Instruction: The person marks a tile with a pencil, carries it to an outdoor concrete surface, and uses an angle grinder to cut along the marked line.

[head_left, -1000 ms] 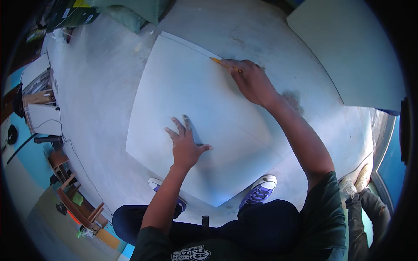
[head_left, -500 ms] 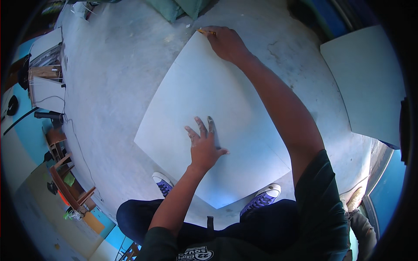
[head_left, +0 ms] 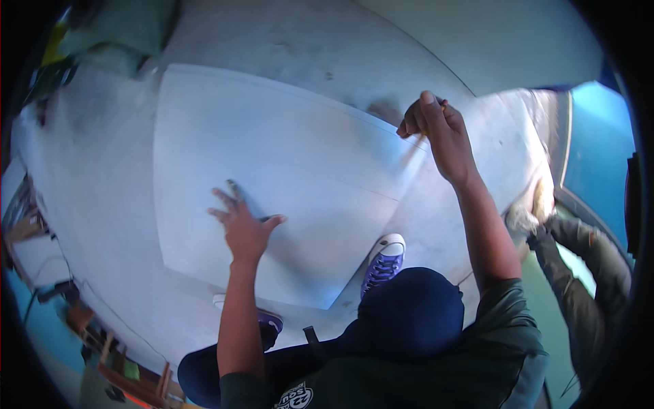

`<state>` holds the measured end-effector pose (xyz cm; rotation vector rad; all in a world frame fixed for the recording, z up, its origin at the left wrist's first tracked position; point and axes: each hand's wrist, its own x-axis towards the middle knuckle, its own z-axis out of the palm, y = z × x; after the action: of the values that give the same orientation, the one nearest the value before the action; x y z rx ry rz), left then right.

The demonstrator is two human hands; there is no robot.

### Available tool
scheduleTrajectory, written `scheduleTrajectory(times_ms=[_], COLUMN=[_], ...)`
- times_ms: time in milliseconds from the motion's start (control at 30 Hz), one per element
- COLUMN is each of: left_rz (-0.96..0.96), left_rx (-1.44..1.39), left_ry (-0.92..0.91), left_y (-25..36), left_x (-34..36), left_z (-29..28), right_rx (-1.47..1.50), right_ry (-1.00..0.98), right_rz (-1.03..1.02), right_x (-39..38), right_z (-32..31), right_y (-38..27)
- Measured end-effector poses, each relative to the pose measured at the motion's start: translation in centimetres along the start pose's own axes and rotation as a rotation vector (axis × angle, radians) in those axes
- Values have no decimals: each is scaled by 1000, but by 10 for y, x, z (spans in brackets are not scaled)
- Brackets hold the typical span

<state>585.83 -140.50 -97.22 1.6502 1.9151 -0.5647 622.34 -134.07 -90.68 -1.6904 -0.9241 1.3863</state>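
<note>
A large white sheet (head_left: 286,157) lies flat on the floor, with faint straight lines near its far and right edges. My left hand (head_left: 246,230) rests on its left part, fingers spread and pressed down. Over the sheet's right corner is my right hand (head_left: 443,140), its fingers closed around a thin yellow pencil (head_left: 424,134). The pencil's reddish end shows above the knuckles, and its lower part is blurred. I cannot tell whether the tip touches the sheet.
My purple sneaker (head_left: 383,264) stands by the sheet's near right edge. Another pale board (head_left: 490,41) lies at the far right. A person's legs (head_left: 579,266) are at the right, near a blue panel (head_left: 599,150). Green fabric (head_left: 122,34) sits at the far left.
The view has swung to the right. My right hand, with the pencil, has moved from the sheet's far corner to its right corner. My left hand stays spread on the sheet.
</note>
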Motion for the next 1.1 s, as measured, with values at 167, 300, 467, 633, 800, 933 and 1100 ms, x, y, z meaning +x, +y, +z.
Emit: scheduleTrajectory(times_ms=[167, 300, 467, 633, 800, 933, 1100], left_rz=[70, -239, -992, -1239, -1391, -1275, -1253], left_rx=[-52, -775, -1116, -1589, -1429, -1396, -1411], left_ry=[77, 524, 562, 38, 21, 125, 35], left_y=[33, -15, -169, -145, -115, -101, -138], left_x=[-32, -56, -153, -212, -231, -234, -230], left_z=[21, 87, 219, 263, 276, 260, 238], right_rx=[53, -238, -401, -425, -428, -466, -553], right_ry=[137, 111, 122, 149, 4, 7, 18], right_rz=[528, 498, 284, 229, 278, 272, 272], right_x=[-114, -176, -182, -171, -180, -199, -209], right_z=[-106, -111, -100, -107, -97, -80, -52], right_y=[89, 143, 141, 141, 145, 149, 119])
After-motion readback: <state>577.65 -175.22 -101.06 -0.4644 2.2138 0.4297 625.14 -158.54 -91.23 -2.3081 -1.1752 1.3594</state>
